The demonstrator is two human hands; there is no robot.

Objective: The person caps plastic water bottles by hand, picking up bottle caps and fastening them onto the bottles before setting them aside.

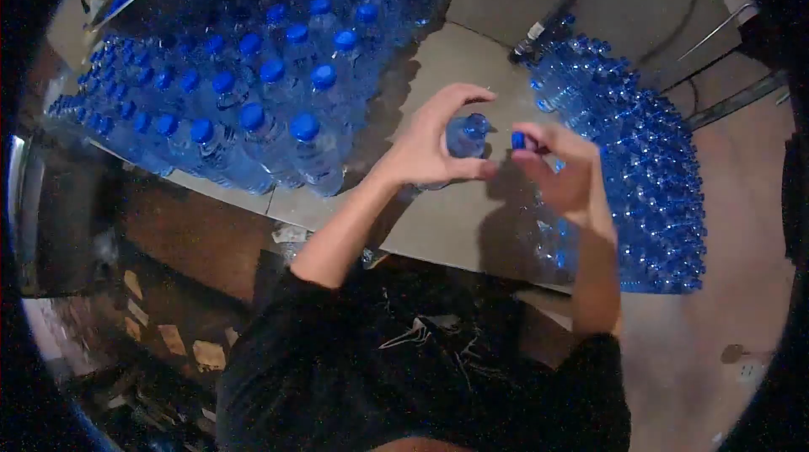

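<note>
Grey tabletop [430,237], rows of bottles [308,153] either side. Left hand [425,140]'s a wide C round the uncapped bottle [466,140] between, firmness unclear; right hand [566,172] pinches a blue cap [518,140]. Fumbled fingers could drop it.

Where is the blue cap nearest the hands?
In the head view, the blue cap is in the right hand, right of the bottle by the left hand.

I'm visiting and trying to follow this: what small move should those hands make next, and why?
Probably bring the blue cap across and set it on the bottle. The right hand pinches the cap just beside the bottle, whose mouth looks bare, while the left hand curves around it.
</note>
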